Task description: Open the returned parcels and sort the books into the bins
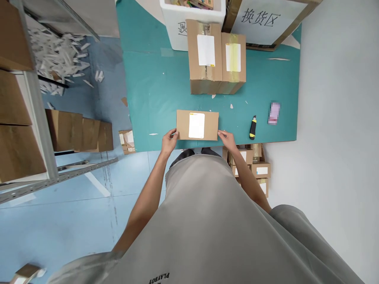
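A small brown cardboard box (182, 125) with a white label on its top face is at the near edge of the green-covered table. My left hand (169, 141) grips its left end, fingers curled and thumb along the side. At the opposite end, my right hand (227, 139) pinches the lower right corner between thumb and fingers. Whether the box rests on the table or is slightly lifted, I cannot tell. To the right of my right hand lies a black and yellow utility knife (252, 128).
Two taped, labelled cartons (205, 79) stand side by side beyond the box. Behind them are a white foam bin (177, 33) and a large carton with a handwritten sign (266, 19). A pixelated pinkish item (274, 113) lies far right. Shelving (44, 118) with cartons stands left.
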`<state>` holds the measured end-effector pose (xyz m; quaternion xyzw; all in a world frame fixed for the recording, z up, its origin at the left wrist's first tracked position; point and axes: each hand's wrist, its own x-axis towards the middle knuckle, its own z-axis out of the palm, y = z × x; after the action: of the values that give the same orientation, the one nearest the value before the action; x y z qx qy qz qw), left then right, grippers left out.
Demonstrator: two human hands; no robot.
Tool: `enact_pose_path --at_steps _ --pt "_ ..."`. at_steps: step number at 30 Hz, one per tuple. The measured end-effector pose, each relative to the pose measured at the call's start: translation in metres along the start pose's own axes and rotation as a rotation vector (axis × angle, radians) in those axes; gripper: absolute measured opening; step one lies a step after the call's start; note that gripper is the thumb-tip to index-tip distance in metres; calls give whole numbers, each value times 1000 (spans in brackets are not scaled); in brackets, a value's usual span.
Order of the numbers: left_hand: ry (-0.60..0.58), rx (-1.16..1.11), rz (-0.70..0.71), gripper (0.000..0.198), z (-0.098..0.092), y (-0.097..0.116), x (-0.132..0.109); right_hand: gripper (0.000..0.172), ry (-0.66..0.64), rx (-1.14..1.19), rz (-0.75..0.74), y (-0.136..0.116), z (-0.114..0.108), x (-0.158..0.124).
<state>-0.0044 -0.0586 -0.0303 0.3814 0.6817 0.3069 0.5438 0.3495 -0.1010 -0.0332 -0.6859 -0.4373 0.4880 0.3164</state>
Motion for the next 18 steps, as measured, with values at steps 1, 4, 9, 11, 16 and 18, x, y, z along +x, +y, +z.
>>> enact_pose_path --at_steps 1,4,9,11,16,18 --pt "-4 -19 -6 53 0 -3 1 50 8 11 23 3 1 0" --pt "3 -41 -61 47 -3 -13 2 44 27 19 120 12 7 -5" --pt "14 53 -141 37 -2 -24 -7 34 -6 6 170 20 22 -20" --pt "20 61 -131 37 0 -24 -11 34 -3 6 164 20 27 -24" --pt "102 57 -54 40 3 -10 -12 40 58 6 123 8 23 -24" --pt "125 -1 15 41 1 1 -11 46 102 20 67 -3 15 -20"
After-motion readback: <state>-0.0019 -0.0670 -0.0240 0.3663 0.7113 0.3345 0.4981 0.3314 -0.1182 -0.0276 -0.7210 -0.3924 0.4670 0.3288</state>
